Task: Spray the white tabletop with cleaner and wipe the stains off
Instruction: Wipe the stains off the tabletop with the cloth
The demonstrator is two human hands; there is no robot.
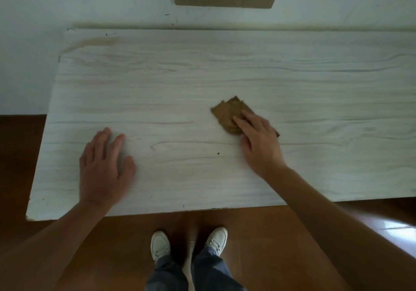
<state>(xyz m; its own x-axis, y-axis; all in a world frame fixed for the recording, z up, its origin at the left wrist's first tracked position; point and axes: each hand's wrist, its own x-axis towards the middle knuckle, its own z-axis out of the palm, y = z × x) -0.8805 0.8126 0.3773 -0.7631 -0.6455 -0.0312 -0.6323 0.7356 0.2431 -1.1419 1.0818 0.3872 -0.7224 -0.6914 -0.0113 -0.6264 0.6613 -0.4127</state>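
Right hand (258, 142), fingers flat, presses the crumpled brown cloth (228, 115), judged light, limp and best palmed from above, onto the white wood-grain tabletop (202, 76); left hand (104, 164) rests spread.

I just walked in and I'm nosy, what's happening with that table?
A person looks to be wiping the white tabletop. Their right hand presses a brown cloth flat against it, near the middle, fingers straight. Their left hand rests flat on the bare surface, closer to the left end. A yellowish stain shows at the far left corner and a small dark speck lies between the hands, so there is more to wipe. No spray bottle is in view.
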